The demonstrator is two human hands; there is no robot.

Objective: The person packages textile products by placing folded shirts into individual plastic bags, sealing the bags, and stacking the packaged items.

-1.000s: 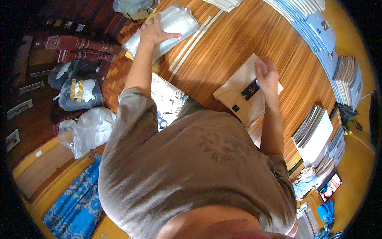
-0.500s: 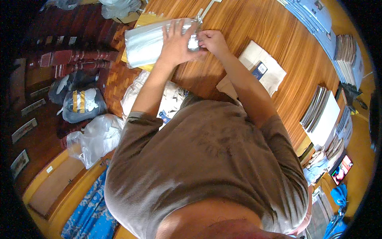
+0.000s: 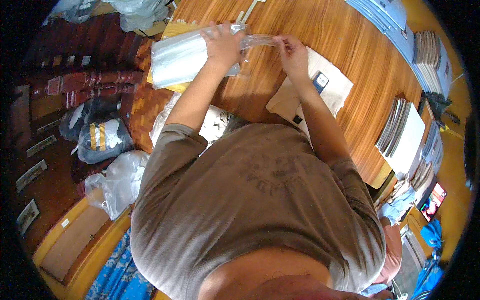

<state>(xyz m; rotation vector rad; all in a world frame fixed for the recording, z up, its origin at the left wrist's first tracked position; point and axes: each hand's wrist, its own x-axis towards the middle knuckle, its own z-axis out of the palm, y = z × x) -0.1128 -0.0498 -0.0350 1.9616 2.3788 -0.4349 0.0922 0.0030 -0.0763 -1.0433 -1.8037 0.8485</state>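
Note:
A stack of clear plastic bags (image 3: pixel 177 57) lies at the table's far left, on something yellow. My left hand (image 3: pixel 223 46) rests flat across its right part with the fingers spread. Between finger and thumb, my right hand (image 3: pixel 294 54) pinches the edge of one clear plastic bag (image 3: pixel 260 41), which stretches taut from the stack to the right. Below my right hand and partly under that forearm is a folded beige garment (image 3: pixel 336 82) with a dark blue tag (image 3: pixel 320 81) on it.
Blue packaged stacks (image 3: pixel 382 22) line the table's far right edge. Nearer stands a pile of folded items with a white sheet (image 3: pixel 406 145). Filled plastic bags (image 3: pixel 106 135) sit on the floor at left. Pale cloth (image 3: pixel 215 122) lies by my left forearm.
My right hand has moved right, drawing the plastic bag's edge out from the stack. My left hand stays on the stack, its fingers still spread.

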